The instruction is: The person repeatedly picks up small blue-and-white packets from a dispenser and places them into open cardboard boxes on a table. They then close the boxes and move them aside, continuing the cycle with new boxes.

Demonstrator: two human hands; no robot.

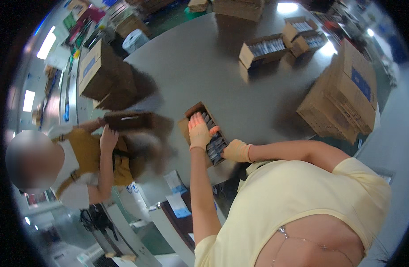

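A small open cardboard box [182, 127] stands at the near edge of the grey table, filled with a row of thin dark packets [216, 146]. My left hand [199, 132], in a pale glove with the fingers showing orange-pink, lies over the packets with its fingers stretched and the thumb apart. At the box's near right side, my right hand [235, 151] wears a similar glove. Its fingers are bent against the box wall and the ends of the packets, partly out of sight.
Three open boxes of packets, one the nearest [266, 48], stand far right. Large cartons stand right [342, 93] and left [106, 75]. At the left, a co-worker [86, 160] in a mustard apron handles an open brown box [131, 120]. Papers [178, 204] lie below the table edge.
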